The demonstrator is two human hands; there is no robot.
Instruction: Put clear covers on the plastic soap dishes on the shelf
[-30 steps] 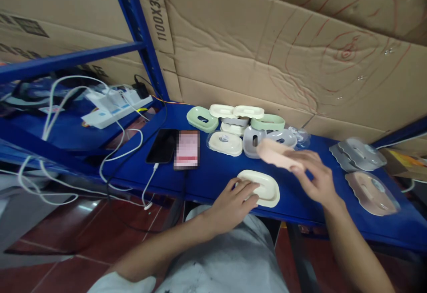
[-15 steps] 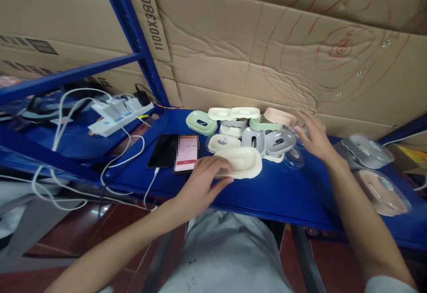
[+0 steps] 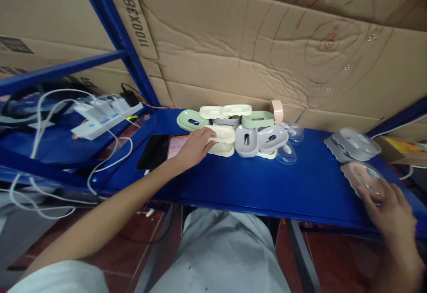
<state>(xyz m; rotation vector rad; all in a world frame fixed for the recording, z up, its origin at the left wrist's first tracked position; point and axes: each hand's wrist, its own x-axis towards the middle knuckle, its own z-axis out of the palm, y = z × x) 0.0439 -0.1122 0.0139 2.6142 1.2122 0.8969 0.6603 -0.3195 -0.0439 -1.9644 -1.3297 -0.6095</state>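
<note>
Gripping cream dish (image 3: 224, 134) by its left end in left hand (image 3: 197, 145), touching pink lidded dish (image 3: 359, 176) beneath right hand (image 3: 388, 206), unclear whether clasping; probably light, stiff, slick plastic, best pinched across opposite rims.

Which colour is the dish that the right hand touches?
The dish is pale pinkish beige; the head view shows it best.

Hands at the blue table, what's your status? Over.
Left hand holds cream dish over another. Right hand at clear-covered pink dish, grip unclear. Lit phone partly hidden behind left hand.
</note>
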